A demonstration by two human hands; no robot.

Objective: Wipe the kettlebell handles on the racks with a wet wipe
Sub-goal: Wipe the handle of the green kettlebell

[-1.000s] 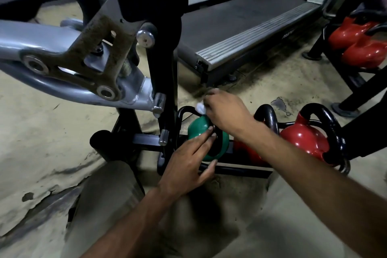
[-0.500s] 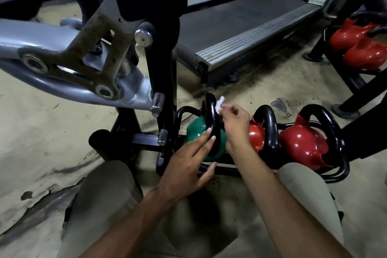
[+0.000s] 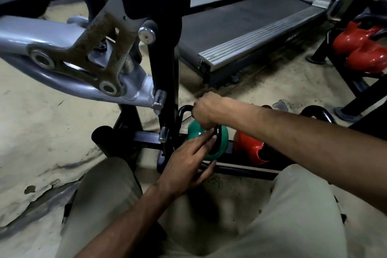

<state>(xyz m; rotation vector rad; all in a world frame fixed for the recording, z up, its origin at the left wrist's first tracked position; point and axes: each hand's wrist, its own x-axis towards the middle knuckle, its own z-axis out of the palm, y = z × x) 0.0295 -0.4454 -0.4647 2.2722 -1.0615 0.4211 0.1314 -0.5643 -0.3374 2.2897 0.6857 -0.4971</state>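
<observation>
The left hand [image 3: 188,159] lay open, fingers straight against the round green kettlebell [image 3: 224,135] on the low black metal rack [image 3: 240,169], seemingly steadying it. Just above, the right hand [image 3: 206,111] curled over its black loop handle [image 3: 218,134]; any wet wipe was hidden.

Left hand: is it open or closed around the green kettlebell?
Open. The left hand lays straight fingers against the green kettlebell; none of them curl around it.
</observation>
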